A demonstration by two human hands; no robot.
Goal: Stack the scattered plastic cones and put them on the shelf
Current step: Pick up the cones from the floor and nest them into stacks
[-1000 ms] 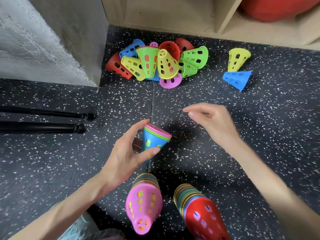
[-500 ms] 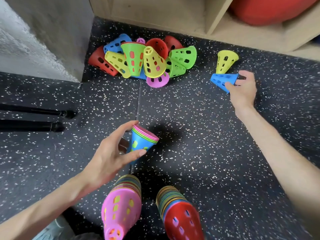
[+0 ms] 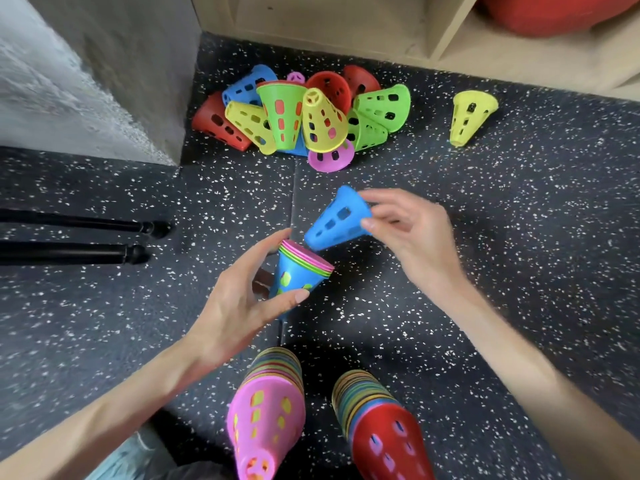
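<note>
Left hand [image 3: 239, 306]: thumb and fingers curled round a short stack of cones [image 3: 298, 275], blue outermost with pink and green rims showing, wide end up and tilted to the right, held above the speckled dark floor [image 3: 519, 271]. Right hand [image 3: 412, 233]: thumb and fingers pinching the wide rim of a single blue cone [image 3: 337, 220], narrow end pointing down-left, just above the open top of the held stack; whether it touches cannot be told. Loose pile of cones [image 3: 304, 119] on the floor near the shelf: red, blue, yellow, green, pink, lying at mixed angles against one another. One yellow-green cone [image 3: 469, 116] lying apart to the right of the pile. Two tall finished stacks at the near edge, lying narrow ends toward the camera: one capped in pink [image 3: 265, 417], one capped in red [image 3: 384, 431], side by side. Wooden shelf [image 3: 450, 32] along the far edge. Two black poles [image 3: 79, 237] on the floor at left.
</note>
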